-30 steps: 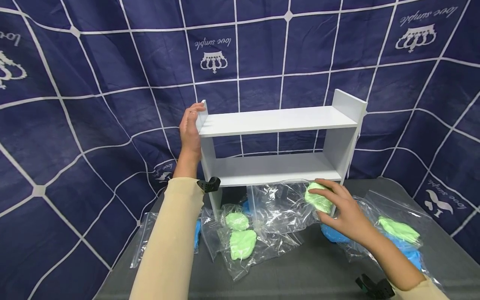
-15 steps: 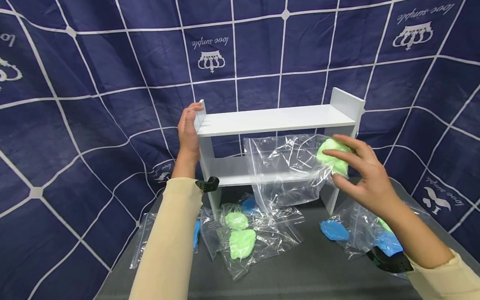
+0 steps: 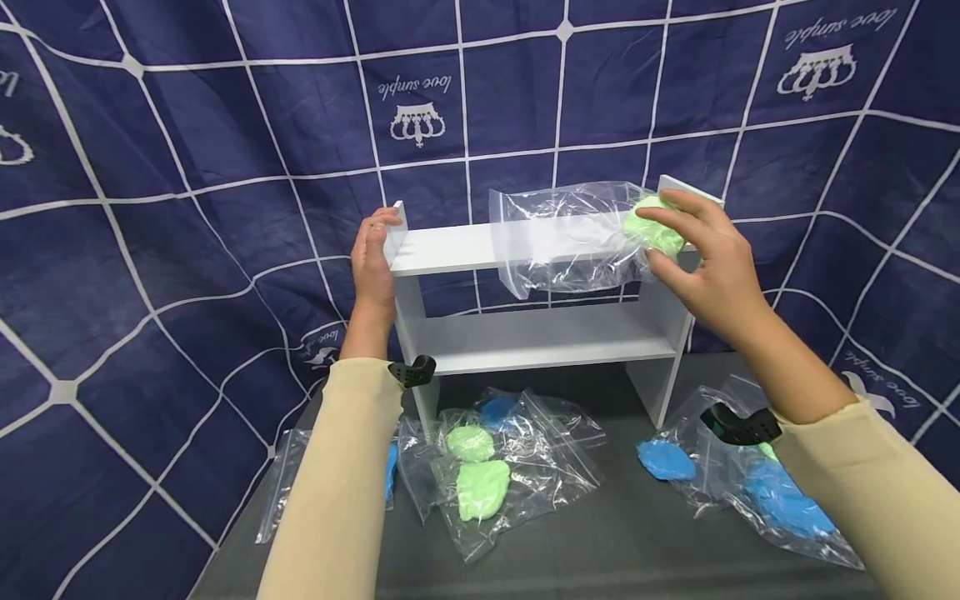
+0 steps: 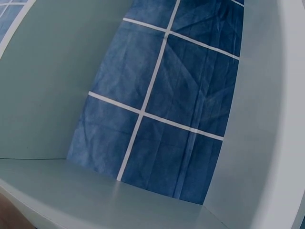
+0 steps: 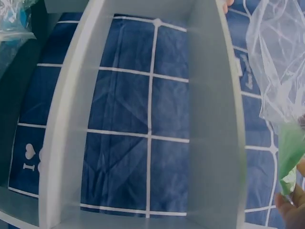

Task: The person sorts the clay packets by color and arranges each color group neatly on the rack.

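A white two-tier shelf (image 3: 547, 333) stands upright on the dark table. My left hand (image 3: 372, 258) grips the top of its left side panel, with fingers over the edge. My right hand (image 3: 712, 254) pinches a clear zip bag (image 3: 551, 237) by the end that holds a light green lump (image 3: 654, 225). That bag stretches out to the left at the height of the top board, overlapping it in the head view. In the right wrist view, the green lump (image 5: 290, 148) sits between thumb and fingers beside the shelf board. Mostly shelf panels (image 4: 52, 86) fill the left wrist view.
Clear bags with green lumps (image 3: 482, 490) and a blue lump (image 3: 498, 410) lie below and in front of the shelf. Further bags with blue lumps (image 3: 787, 497) lie at the right, another bag (image 3: 281, 483) at the left. A blue checked cloth (image 3: 517, 100) hangs behind.
My right hand has lifted the bag with the green lump from in front of the lower board up to the top board. The left hand stays on the side panel.
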`<state>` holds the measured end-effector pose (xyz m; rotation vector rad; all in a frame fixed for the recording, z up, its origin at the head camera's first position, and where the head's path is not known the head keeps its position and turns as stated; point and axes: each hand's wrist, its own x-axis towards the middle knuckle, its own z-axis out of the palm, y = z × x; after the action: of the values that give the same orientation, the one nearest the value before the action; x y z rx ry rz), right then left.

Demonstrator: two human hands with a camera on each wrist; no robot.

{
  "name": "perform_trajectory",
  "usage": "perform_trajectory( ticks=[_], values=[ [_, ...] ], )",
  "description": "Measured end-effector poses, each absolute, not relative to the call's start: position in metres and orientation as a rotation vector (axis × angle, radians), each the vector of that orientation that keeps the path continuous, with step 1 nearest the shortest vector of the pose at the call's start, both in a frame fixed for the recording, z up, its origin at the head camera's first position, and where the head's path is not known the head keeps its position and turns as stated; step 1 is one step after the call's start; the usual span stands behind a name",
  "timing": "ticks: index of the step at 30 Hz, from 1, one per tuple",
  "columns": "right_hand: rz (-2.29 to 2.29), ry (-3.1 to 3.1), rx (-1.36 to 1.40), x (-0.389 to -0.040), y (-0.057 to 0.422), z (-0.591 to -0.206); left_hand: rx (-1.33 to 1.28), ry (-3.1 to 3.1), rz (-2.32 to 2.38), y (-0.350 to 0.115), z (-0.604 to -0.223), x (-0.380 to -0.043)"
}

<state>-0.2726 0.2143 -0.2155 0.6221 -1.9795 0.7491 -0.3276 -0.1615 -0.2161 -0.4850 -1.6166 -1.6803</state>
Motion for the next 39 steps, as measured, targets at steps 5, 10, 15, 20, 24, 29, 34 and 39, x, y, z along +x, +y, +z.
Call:
perform_trajectory(
  ticks=[5,10,15,20,24,29,34,39],
  values=[
    [0.748,-2.028,0.568,-0.292,0.213,-0.210,-0.483,-1.635,-1.678,-0.163,-0.216,-0.328],
    [0.771,-2.089,0.504,-0.307,0.215,-0.210,-0.488,-1.637,-1.675,-0.163,-0.216,-0.328],
    [0.763,-2.138,0.440,-0.317,0.215,-0.209,-0.489,-1.633,-1.682,-0.164,-0.216,-0.328],
    [0.730,-2.211,0.380,-0.324,0.209,-0.203,-0.491,-1.630,-1.687,-0.165,-0.217,-0.328],
    [0.696,-2.282,0.338,-0.328,0.205,-0.200,-0.489,-1.635,-1.686,-0.166,-0.217,-0.328],
    [0.676,-2.317,0.330,-0.329,0.203,-0.200,-0.502,-1.613,-1.704,-0.165,-0.218,-0.328],
    [0.698,-2.290,0.346,-0.327,0.203,-0.203,-0.521,-1.597,-1.711,-0.165,-0.220,-0.334],
    [0.742,-2.256,0.340,-0.324,0.204,-0.208,-0.505,-1.597,-1.697,-0.172,-0.229,-0.359]
  ],
)
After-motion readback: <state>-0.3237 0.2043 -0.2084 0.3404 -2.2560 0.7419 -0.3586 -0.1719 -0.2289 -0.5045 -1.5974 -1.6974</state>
